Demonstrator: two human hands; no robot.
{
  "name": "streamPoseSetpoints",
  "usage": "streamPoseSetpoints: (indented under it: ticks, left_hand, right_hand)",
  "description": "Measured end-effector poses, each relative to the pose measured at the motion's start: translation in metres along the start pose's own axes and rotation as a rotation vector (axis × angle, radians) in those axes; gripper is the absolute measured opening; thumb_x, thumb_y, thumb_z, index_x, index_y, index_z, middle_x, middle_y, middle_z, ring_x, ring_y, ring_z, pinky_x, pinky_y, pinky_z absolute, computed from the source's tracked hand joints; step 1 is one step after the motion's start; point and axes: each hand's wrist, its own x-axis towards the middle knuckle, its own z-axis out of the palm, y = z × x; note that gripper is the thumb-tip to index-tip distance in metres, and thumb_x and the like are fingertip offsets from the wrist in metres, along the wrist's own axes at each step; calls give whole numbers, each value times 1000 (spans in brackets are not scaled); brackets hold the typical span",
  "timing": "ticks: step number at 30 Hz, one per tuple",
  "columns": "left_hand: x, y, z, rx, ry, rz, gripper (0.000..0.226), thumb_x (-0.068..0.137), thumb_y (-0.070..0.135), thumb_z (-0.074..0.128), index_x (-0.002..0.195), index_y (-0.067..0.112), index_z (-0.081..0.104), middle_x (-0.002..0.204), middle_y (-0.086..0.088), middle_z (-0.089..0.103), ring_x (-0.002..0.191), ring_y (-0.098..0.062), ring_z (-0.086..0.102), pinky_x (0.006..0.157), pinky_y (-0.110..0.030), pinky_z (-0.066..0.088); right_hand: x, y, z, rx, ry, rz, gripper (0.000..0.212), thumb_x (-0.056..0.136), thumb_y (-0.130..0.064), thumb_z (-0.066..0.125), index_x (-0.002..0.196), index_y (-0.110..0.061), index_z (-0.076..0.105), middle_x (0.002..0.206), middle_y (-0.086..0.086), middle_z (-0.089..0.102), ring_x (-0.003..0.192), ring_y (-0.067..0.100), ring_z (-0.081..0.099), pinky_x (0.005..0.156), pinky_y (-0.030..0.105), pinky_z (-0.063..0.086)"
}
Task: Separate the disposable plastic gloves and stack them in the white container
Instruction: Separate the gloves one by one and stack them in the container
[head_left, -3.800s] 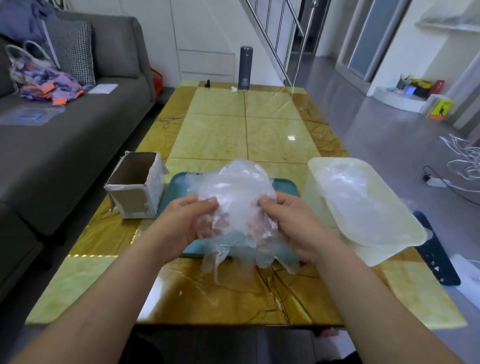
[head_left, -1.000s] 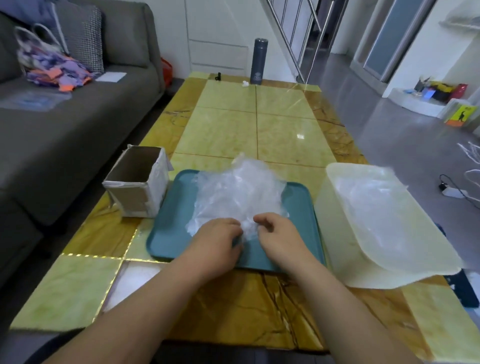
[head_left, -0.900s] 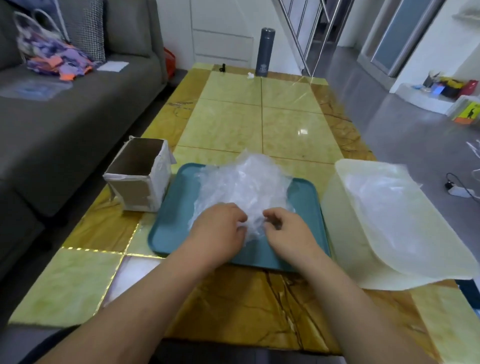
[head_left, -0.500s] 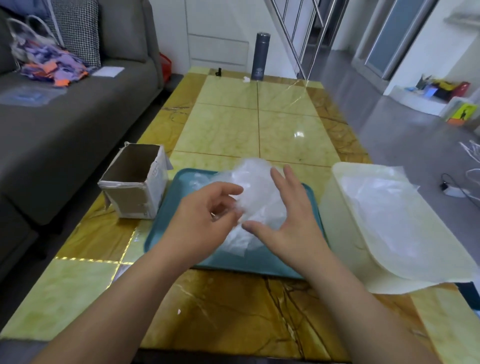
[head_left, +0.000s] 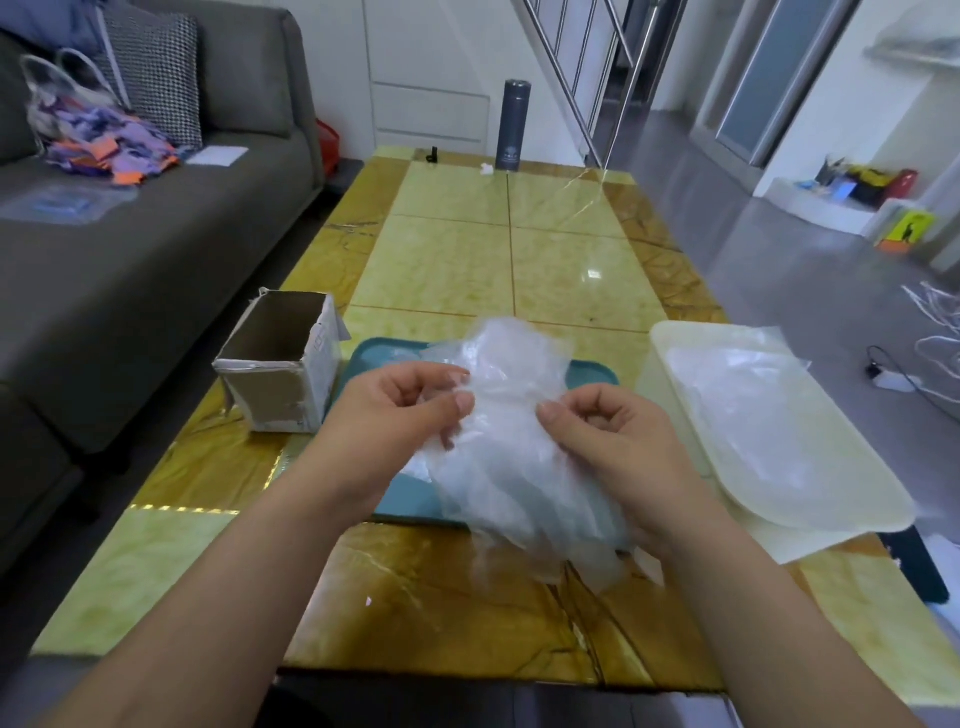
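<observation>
The gloves (head_left: 511, 457) are pinched from both sides. The left grip (head_left: 410, 415) is clamped on the film between thumb and forefinger at the wad's 9 o'clock edge. The right grip (head_left: 610, 441) is clamped on it in the same manner at the 3 o'clock edge.

The wad is held up above the tray (head_left: 374, 353), not laid in it. Its long axis runs from 12 o'clock, where a rounded end rises past the grips, to about 5 o'clock, where the loose ends hang over the tray's near edge and the table (head_left: 452, 260). How many gloves are layered in it cannot be told, since the film is clear and crumpled.

The container (head_left: 691, 328) is found at 3 o'clock from the grips, just beside the tray, and some clear film is already seen inside it. It is the right grip that lies nearer. A single glove, once peeled off, is judged best carried across by the right, while the rest is held by the left. The peel is likely to be made sideways, across the long axis — one layer drawn toward 3 o'clock.

A box (head_left: 280, 364) stands at 9 o'clock, just beside the tray.
</observation>
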Motion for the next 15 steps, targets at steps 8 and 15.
streamPoseSetpoints:
  ticks: [8, 15]
  left_hand:
    - [6, -11, 7, -103, -62, -155, 19, 95, 25, 74, 80, 15, 69, 68, 0, 53, 57, -13, 49, 62, -27, 50]
    - [12, -16, 6, -162, 44, -175, 17, 98, 26, 71, 102, 13, 81, 95, -18, 66, 87, -30, 58, 83, -45, 54]
  right_hand:
    - [2, 7, -2, 352, -317, 284, 40, 73, -6, 86, 102, -12, 59, 104, 19, 75, 89, 27, 74, 74, 37, 59]
    - [11, 18, -2, 327, -196, 281, 56, 70, 0, 81, 124, -8, 68, 112, 22, 72, 97, 32, 68, 85, 41, 60]
